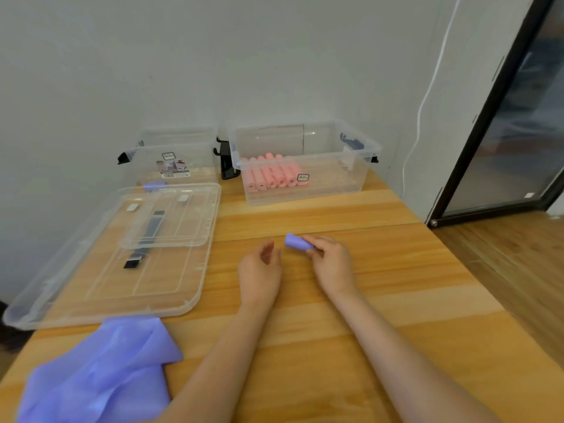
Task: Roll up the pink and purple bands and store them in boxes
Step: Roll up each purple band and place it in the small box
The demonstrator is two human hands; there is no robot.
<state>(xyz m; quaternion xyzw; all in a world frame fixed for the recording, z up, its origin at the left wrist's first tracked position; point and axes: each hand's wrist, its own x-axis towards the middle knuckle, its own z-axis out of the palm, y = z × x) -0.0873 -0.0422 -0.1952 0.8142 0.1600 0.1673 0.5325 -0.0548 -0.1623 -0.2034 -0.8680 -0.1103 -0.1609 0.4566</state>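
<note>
Purple roll (297, 242) pinched in right hand (331, 260), axis pointing far-left | left hand (259, 264) empty, loosely curled | left box (171, 160) far-left.

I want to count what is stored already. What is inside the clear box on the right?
Inside the right clear box lies a row of pink rolls, at its left side. About seven ends show; any rolls beneath them cannot be seen. No purple roll is visible in it.
</note>
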